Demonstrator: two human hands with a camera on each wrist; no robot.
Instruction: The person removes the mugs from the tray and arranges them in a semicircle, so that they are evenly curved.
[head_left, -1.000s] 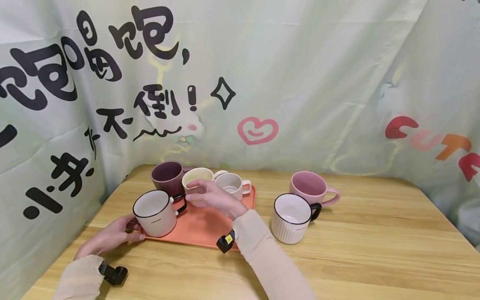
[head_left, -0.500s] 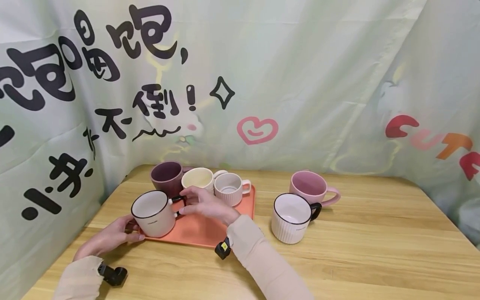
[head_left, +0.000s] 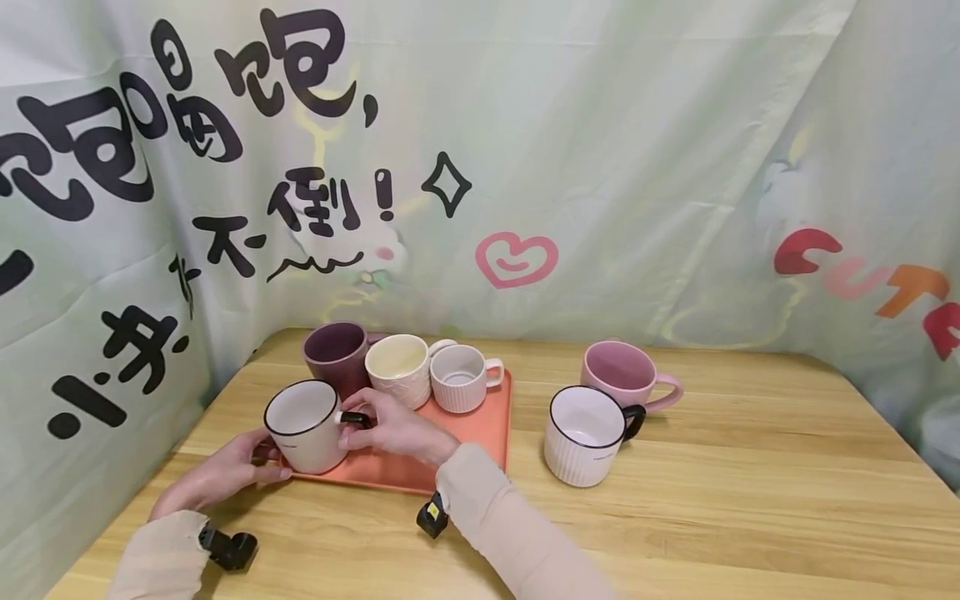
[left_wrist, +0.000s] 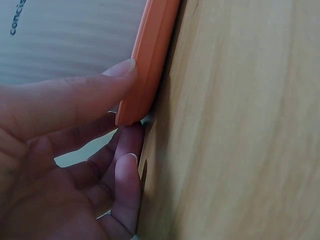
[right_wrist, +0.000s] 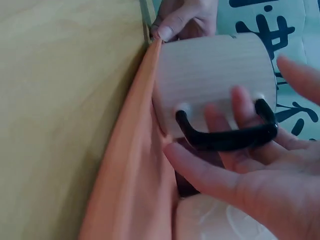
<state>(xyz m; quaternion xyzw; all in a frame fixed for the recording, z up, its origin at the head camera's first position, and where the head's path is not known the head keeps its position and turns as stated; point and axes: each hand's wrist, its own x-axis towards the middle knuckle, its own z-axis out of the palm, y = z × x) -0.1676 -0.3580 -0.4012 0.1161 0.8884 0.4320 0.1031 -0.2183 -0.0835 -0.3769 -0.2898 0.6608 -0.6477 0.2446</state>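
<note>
Sleeves (head_left: 517,533) in pale beige come in from the near edge over a wood-grain table (head_left: 712,508), a small black camera (head_left: 231,550) at each wrist. The left hand (head_left: 213,475) pinches the near left corner of an orange tray (head_left: 390,473): the left wrist view shows the thumb on the rim and fingers beneath. On that same corner, upright, stands a black-rimmed white mug (head_left: 307,450), partly hiding the left fingertips from the head view. The right hand (head_left: 397,427) reaches across the tray to its black handle (head_left: 356,419), fingers spread rather loosely, two of them behind the handle; whether they bear on the mug's wall I cannot tell. This hand and forearm cover part of the tray's floor.

To the right of the tray, on the wood, a ribbed white mug (head_left: 576,460) with a black handle stands in front of a pink mug (head_left: 618,367) and overlaps its lower part. Along the back of the tray, a plum mug (head_left: 330,371) is partly blocked by the near white one; beside it come a cream mug (head_left: 399,387) and a small grey-white ribbed cup (head_left: 459,396), close together. Behind everything hangs a pale green cloth (head_left: 600,125) with black characters and a pink heart (head_left: 517,260).
</note>
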